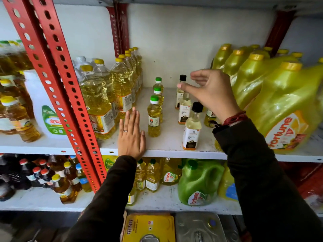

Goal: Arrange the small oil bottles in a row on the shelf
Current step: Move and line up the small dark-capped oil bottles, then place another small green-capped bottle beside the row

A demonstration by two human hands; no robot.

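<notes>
We counted four big yellow jugs (pixel 286 109) in the front line at three o'clock on the white shelf (pixel 167 151), with more caps behind them. At nine o'clock stood tall clear oil bottles (pixel 97 102) in rows running back; we could not count them all. In the middle stood the small oil bottles: three green-capped bottles (pixel 154 117) in a file toward twelve o'clock, and three black-capped bottles (pixel 192 126) in a looser file beside them, plus one more small bottle (pixel 209 117) mostly hidden behind our right wrist. Our left hand (pixel 131 137) lay flat and open on the shelf's front edge, just beside the nearest green-capped bottle, holding nothing. Our right hand (pixel 209 91) hovered over the black-capped bottles, its grip wide, the thumb in front of the middle one's neck; whether it touched, we could not tell.
</notes>
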